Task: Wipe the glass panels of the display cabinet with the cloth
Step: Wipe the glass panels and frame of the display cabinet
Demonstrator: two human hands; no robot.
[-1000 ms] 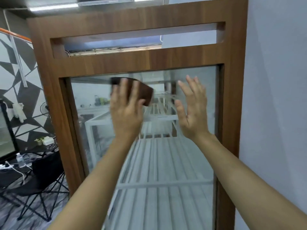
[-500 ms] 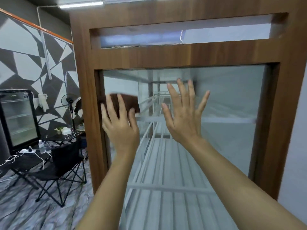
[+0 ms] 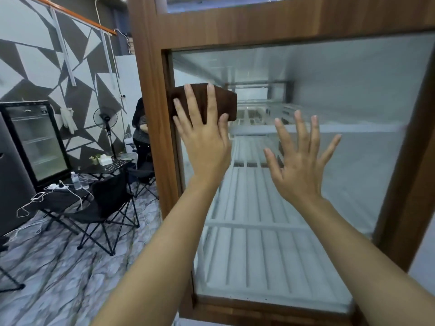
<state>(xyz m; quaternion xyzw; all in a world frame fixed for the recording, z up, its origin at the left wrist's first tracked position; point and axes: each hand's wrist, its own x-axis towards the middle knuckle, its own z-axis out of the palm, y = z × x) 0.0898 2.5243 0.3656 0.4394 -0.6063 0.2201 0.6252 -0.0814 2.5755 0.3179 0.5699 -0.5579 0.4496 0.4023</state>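
The display cabinet has a brown wooden frame point(image 3: 150, 95) around a large glass panel point(image 3: 348, 128), with white slatted shelves behind it. My left hand point(image 3: 203, 140) lies flat on a folded dark brown cloth point(image 3: 226, 102) and presses it against the glass at the panel's left edge, next to the frame. My right hand point(image 3: 299, 165) is spread with fingers apart, palm toward the glass near the panel's middle, holding nothing. I cannot tell whether it touches the glass.
To the left stand black folding chairs point(image 3: 106, 203) and a small black table point(image 3: 110, 164) with a bottle and cables. A glass-door fridge point(image 3: 35, 142) and a fan point(image 3: 106, 118) stand by the patterned wall. A person point(image 3: 140, 128) sits behind the cabinet's left post.
My left hand has slid the cloth leftward across the glass to the frame's edge and slightly down. My right hand has followed left and lower, and my view has turned left.
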